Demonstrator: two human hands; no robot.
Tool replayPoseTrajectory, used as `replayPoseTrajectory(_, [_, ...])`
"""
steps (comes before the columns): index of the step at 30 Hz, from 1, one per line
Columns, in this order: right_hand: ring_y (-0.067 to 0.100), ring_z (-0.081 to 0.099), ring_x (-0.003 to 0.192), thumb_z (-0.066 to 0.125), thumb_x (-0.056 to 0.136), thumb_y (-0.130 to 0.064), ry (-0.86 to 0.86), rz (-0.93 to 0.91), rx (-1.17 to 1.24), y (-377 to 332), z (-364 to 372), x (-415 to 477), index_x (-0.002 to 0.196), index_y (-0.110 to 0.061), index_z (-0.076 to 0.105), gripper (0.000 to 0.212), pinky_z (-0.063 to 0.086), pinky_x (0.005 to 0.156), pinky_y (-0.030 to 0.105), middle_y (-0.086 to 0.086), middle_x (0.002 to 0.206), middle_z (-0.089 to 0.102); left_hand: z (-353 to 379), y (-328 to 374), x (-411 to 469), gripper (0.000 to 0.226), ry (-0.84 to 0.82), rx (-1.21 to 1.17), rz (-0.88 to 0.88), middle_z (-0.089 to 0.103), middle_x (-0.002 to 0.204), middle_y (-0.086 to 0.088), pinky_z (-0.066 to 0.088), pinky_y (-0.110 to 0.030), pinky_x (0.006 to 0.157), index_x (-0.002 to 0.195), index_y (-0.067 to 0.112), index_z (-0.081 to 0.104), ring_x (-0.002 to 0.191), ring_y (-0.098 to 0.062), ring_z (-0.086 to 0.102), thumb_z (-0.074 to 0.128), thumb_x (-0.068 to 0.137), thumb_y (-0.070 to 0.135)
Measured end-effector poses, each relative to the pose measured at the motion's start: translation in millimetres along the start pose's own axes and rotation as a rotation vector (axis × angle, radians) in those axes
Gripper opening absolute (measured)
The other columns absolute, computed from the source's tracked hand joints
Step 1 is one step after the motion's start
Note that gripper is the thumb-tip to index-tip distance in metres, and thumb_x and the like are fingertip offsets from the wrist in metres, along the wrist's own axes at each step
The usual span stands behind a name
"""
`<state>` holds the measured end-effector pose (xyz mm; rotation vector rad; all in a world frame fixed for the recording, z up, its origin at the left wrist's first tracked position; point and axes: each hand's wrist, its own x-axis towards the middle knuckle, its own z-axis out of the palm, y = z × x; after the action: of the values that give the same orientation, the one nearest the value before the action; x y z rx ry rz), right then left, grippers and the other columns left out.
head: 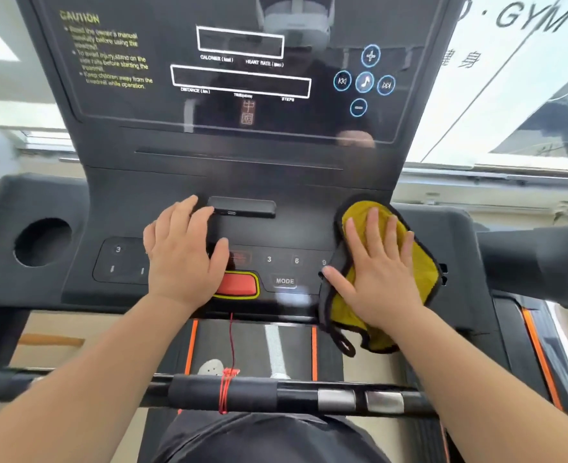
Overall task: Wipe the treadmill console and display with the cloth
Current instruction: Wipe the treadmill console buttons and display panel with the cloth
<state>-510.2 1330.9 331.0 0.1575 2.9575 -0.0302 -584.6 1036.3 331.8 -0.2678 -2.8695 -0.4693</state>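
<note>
Head camera: flat right hand (pixel 379 279) pressed yellow black-edged cloth (pixel 424 269) on black plastic console (pixel 276 235); left hand (pixel 182 259) lay spread; glossy display (pixel 142 105) seemed unwiped.

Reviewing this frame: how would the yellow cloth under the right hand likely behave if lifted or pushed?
Probably floppy: the yellow cloth drapes over the console edge, its lower corner hanging limp. Likely light, being thin fabric pressed flat under the right hand. Pushed, it should glide on the smooth panel but may bunch.
</note>
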Motion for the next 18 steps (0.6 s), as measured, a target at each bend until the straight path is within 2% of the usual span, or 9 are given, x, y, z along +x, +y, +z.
replayPoseTrajectory(4, [0.049, -0.02, 0.153, 0.011, 0.09, -0.082, 0.074, 0.0, -0.016, -25, -7, 37, 0.163, -0.022, -0.012, 0.097, -0.013, 0.122, 0.062, 0.021, 0.169, -0.019, -2, 3, 0, 0.054, 0.003, -0.017, -0.014, 0.051, 0.145, -0.012, 0.03, -0.053, 0.106, 0.128, 0.011, 0.059, 0.133, -0.036, 0.045, 0.046, 0.086, 0.042])
replayPoseTrajectory(7, [0.052, -0.016, 0.152, 0.021, 0.092, -0.078, 0.123, -0.108, -0.017, -47, -7, 53, 0.164, -0.023, -0.005, 0.094, -0.017, 0.119, 0.061, 0.019, 0.17, -0.014, -3, 4, -1, 0.056, -0.005, -0.019, -0.019, 0.051, 0.146, -0.012, 0.03, -0.054, 0.108, 0.13, 0.012, 0.058, 0.134, -0.036, 0.045, 0.045, 0.085, 0.042])
replayPoseTrajectory(10, [0.043, -0.018, 0.155, 0.023, 0.096, -0.075, 0.117, -0.302, -0.061, -70, -6, 58, 0.164, -0.024, -0.003, 0.089, -0.015, 0.122, 0.058, 0.008, 0.172, -0.013, -4, 4, -1, 0.057, -0.017, -0.019, -0.018, 0.052, 0.146, -0.012, 0.03, -0.055, 0.109, 0.132, 0.011, 0.058, 0.135, -0.036, 0.045, 0.043, 0.087, 0.042])
replayPoseTrajectory(13, [0.031, -0.021, 0.156, 0.016, 0.099, -0.073, 0.089, -0.385, -0.055, -70, -3, 52, 0.164, -0.022, -0.006, 0.086, -0.012, 0.125, 0.054, 0.001, 0.172, -0.016, -3, 3, 0, 0.057, -0.026, -0.012, -0.007, 0.052, 0.146, -0.012, 0.031, -0.055, 0.108, 0.132, 0.011, 0.058, 0.134, -0.037, 0.046, 0.043, 0.087, 0.042])
replayPoseTrajectory(16, [0.026, -0.011, 0.159, 0.014, 0.098, -0.074, 0.066, -0.368, -0.016, -44, 4, 27, 0.166, -0.026, 0.007, 0.083, -0.001, 0.128, 0.055, -0.004, 0.173, -0.003, -1, 1, 0, 0.057, -0.023, -0.022, -0.004, 0.051, 0.147, -0.011, 0.032, -0.056, 0.108, 0.133, 0.011, 0.058, 0.135, -0.037, 0.045, 0.044, 0.087, 0.042])
replayPoseTrajectory(18, [0.025, -0.01, 0.159, 0.01, 0.097, -0.075, 0.063, -0.253, -0.003, -24, 9, 11, 0.166, -0.028, 0.006, 0.083, 0.0, 0.128, 0.055, -0.004, 0.173, -0.003, 0, 1, -1, 0.057, -0.019, -0.03, -0.004, 0.05, 0.148, -0.01, 0.03, -0.055, 0.109, 0.133, 0.012, 0.057, 0.136, -0.036, 0.044, 0.045, 0.086, 0.042])
